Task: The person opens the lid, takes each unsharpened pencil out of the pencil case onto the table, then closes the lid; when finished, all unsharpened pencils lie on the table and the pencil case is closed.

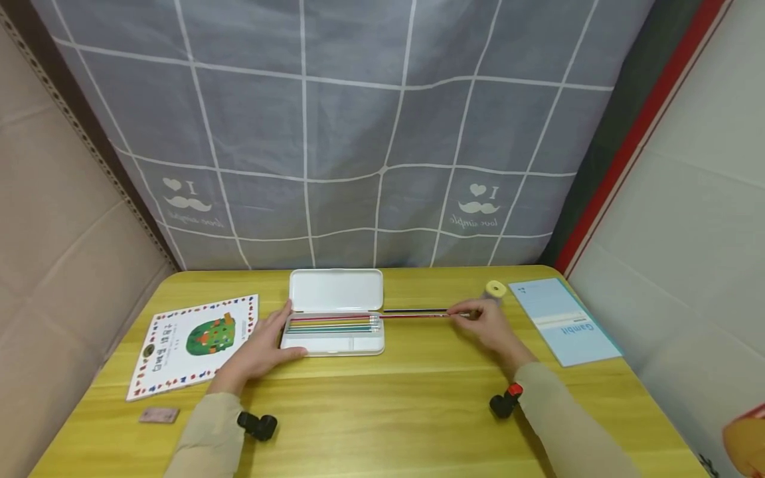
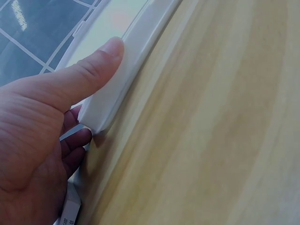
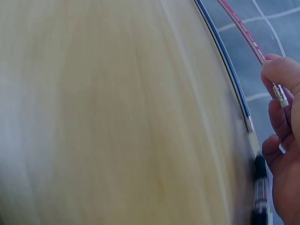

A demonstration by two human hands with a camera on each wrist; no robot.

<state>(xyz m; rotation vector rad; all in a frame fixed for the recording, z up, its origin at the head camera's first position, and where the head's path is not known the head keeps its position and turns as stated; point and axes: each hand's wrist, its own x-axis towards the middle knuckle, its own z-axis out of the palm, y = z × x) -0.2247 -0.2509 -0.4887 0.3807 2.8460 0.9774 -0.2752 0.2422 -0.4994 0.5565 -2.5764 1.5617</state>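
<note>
A white pencil case (image 1: 366,344) lies with its lid (image 1: 336,290) folded back, several coloured pencils (image 1: 331,325) side by side in it. My left hand (image 1: 265,345) holds the case's left end, thumb (image 2: 101,65) on the front rim and fingers around the end. To the right, my right hand (image 1: 485,325) pinches a red-pink pencil (image 3: 243,33) near its white eraser end. That pencil's other end reaches the case's right edge. Just behind it a dark blue pencil (image 1: 412,310) lies on the table.
On the left are a white picture book (image 1: 179,345) and a small pinkish block (image 1: 159,415). A yellow-topped roll (image 1: 495,289) stands behind my right hand, beside a light-blue notebook (image 1: 564,322). A black, part-clear object (image 3: 260,192) shows near the blue pencil. A grey checked curtain (image 1: 346,133) hangs behind the table.
</note>
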